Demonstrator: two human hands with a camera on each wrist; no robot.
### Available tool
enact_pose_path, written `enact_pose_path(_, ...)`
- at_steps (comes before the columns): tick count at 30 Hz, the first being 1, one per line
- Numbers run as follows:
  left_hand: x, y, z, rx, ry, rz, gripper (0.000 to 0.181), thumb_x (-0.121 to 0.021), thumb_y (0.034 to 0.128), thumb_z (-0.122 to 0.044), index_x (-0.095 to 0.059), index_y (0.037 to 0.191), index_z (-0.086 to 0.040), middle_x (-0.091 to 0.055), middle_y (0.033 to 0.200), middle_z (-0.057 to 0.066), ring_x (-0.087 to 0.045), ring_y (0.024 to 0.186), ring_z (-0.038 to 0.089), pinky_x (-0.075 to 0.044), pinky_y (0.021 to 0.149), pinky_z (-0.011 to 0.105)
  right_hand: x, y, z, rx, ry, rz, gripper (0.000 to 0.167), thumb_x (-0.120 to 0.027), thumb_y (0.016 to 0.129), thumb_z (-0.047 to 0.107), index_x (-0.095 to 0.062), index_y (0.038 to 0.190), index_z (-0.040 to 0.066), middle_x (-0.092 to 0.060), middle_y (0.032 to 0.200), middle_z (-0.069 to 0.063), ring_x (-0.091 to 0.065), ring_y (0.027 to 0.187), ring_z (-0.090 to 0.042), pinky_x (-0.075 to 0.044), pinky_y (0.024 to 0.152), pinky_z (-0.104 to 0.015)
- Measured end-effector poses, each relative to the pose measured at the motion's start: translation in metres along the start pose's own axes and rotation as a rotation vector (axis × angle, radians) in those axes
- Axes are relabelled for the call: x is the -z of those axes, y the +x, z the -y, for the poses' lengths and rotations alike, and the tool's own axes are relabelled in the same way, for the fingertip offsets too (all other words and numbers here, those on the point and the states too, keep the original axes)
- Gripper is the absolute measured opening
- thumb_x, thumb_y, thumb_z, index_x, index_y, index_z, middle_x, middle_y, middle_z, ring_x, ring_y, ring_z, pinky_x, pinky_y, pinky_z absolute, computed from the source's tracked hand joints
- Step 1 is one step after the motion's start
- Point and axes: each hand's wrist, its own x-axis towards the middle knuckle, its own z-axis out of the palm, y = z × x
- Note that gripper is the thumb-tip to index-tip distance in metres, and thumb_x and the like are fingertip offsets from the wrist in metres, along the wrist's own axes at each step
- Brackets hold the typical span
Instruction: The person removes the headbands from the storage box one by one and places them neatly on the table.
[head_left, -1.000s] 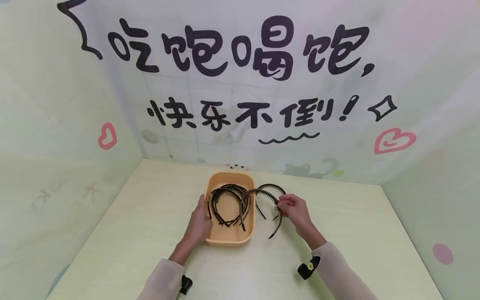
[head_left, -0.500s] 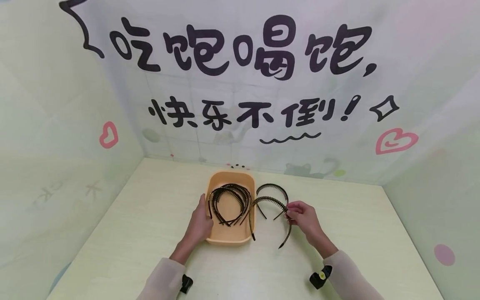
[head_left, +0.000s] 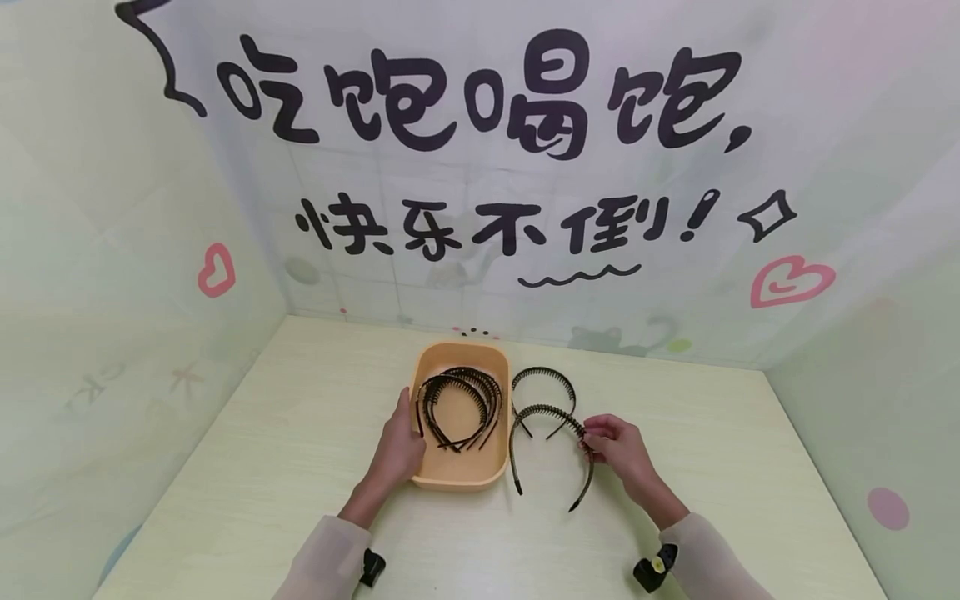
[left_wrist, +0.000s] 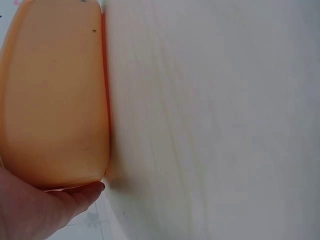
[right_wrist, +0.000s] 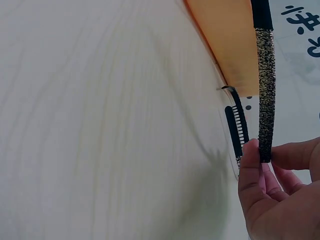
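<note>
My left hand [head_left: 397, 450] grips the left side of an orange plastic bin [head_left: 456, 482]; in the left wrist view the hand [left_wrist: 47, 210] meets the bin's wall [left_wrist: 55, 100]. Inside the bin lie several dark toothed headbands [head_left: 491, 400], overlapping in a heap. My right hand [head_left: 622, 454] pinches another headband [head_left: 551, 410] on its right arm, its two ends pointing toward me. In the right wrist view this headband [right_wrist: 266, 90] shows a speckled gold-and-black band with a black tip, between thumb and fingers. One more headband [head_left: 545, 372] lies behind it, right of the bin.
The pale wood-grain table [head_left: 720, 483] reaches to a printed backdrop [head_left: 450, 292] at the back, with fabric walls on the left and right. A black wrist device [head_left: 655, 569] sits at my right sleeve, and a similar one [head_left: 372, 568] at my left.
My right hand has moved right and toward me, bringing the pinched headband from over the bin's right edge to beside it. My left hand and the bin have stayed in place.
</note>
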Motion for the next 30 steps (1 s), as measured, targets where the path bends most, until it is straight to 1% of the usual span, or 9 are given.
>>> enact_pose_path(4, -0.001, 0.0, 0.0, 0.003, -0.001, 0.002, 0.084, -0.04, 0.0811, 0.014, -0.002, 0.156, 0.007, -0.023, 0.156, 0.034, -0.041, 0.134, 0.041, -0.034, 0.111, 0.055, 0.001, -0.002, -0.003, -0.012, -0.003, 0.004, 0.024, -0.057, 0.092, -0.006, -0.06, 0.116, -0.011, -0.068, 0.091, -0.013, -0.066, 0.076, -0.018, -0.056, 0.065, -0.029)
enact_pose_path(12, -0.001, 0.0, 0.001, 0.002, -0.003, 0.001, 0.084, -0.04, 0.0812, 0.014, -0.002, 0.156, 0.007, -0.023, 0.156, 0.034, -0.046, 0.126, 0.04, -0.035, 0.11, 0.054, 0.001, -0.006, -0.007, -0.003, -0.021, 0.005, 0.023, -0.056, 0.091, -0.008, -0.06, 0.113, -0.011, -0.066, 0.09, -0.013, -0.065, 0.074, -0.018, -0.056, 0.064, -0.029)
enact_pose_path(15, -0.001, 0.0, 0.001, 0.001, -0.006, 0.002, 0.085, -0.04, 0.0809, 0.014, -0.001, 0.156, 0.006, -0.023, 0.156, 0.033, -0.044, 0.13, 0.04, -0.034, 0.111, 0.054, 0.0, -0.007, -0.009, 0.004, -0.039, 0.011, 0.022, -0.056, 0.091, -0.009, -0.061, 0.112, -0.011, -0.065, 0.091, -0.014, -0.064, 0.073, -0.018, -0.055, 0.063, -0.029)
enact_pose_path(19, 0.0, 0.0, 0.001, 0.003, -0.006, 0.002, 0.084, -0.039, 0.0809, 0.014, -0.002, 0.156, 0.006, -0.023, 0.157, 0.033, -0.037, 0.138, 0.041, -0.03, 0.113, 0.055, -0.001, -0.009, -0.012, 0.011, -0.057, 0.023, 0.021, -0.057, 0.09, -0.01, -0.061, 0.111, -0.011, -0.064, 0.088, -0.013, -0.063, 0.07, -0.018, -0.055, 0.062, -0.029)
enact_pose_path(24, 0.0, -0.001, 0.0, 0.007, -0.004, 0.002, 0.084, -0.039, 0.0815, 0.014, -0.001, 0.156, 0.006, -0.023, 0.157, 0.033, -0.04, 0.135, 0.041, -0.032, 0.112, 0.054, -0.002, -0.009, -0.015, 0.016, -0.066, 0.04, 0.021, -0.057, 0.09, -0.009, -0.061, 0.11, -0.011, -0.063, 0.086, -0.01, -0.063, 0.068, -0.018, -0.055, 0.061, -0.029)
enact_pose_path(25, 0.0, -0.001, 0.0, 0.008, -0.003, 0.004, 0.084, -0.039, 0.0816, 0.014, -0.001, 0.156, 0.006, -0.022, 0.157, 0.033, -0.039, 0.136, 0.041, -0.031, 0.112, 0.054, -0.002, -0.009, -0.015, 0.016, -0.07, 0.04, 0.02, -0.057, 0.09, -0.009, -0.061, 0.109, -0.011, -0.064, 0.086, -0.01, -0.063, 0.069, -0.018, -0.055, 0.061, -0.029)
enact_pose_path(26, 0.0, -0.001, 0.0, 0.009, -0.002, 0.004, 0.084, -0.039, 0.0817, 0.014, -0.001, 0.156, 0.006, -0.022, 0.157, 0.033, -0.039, 0.136, 0.04, -0.032, 0.112, 0.054, -0.002, -0.009, -0.016, 0.018, -0.08, 0.042, 0.02, -0.057, 0.09, -0.008, -0.061, 0.11, -0.011, -0.064, 0.086, -0.011, -0.063, 0.07, -0.018, -0.055, 0.061, -0.03)
enact_pose_path(28, 0.0, -0.001, 0.0, 0.01, -0.002, 0.006, 0.084, -0.039, 0.0819, 0.014, -0.001, 0.156, 0.006, -0.022, 0.157, 0.033, -0.035, 0.139, 0.041, -0.031, 0.113, 0.054, -0.002, -0.009, -0.016, 0.023, -0.103, 0.04, 0.02, -0.058, 0.09, -0.007, -0.062, 0.109, -0.011, -0.065, 0.087, -0.012, -0.063, 0.072, -0.018, -0.056, 0.062, -0.031)
enact_pose_path(30, 0.0, -0.001, 0.0, 0.013, -0.004, 0.007, 0.084, -0.039, 0.082, 0.014, 0.0, 0.156, 0.006, -0.022, 0.157, 0.033, -0.037, 0.138, 0.041, -0.032, 0.112, 0.054, -0.002, -0.01, -0.016, 0.031, -0.131, 0.038, 0.02, -0.059, 0.09, -0.007, -0.062, 0.109, -0.01, -0.066, 0.089, -0.013, -0.063, 0.075, -0.017, -0.056, 0.063, -0.032)
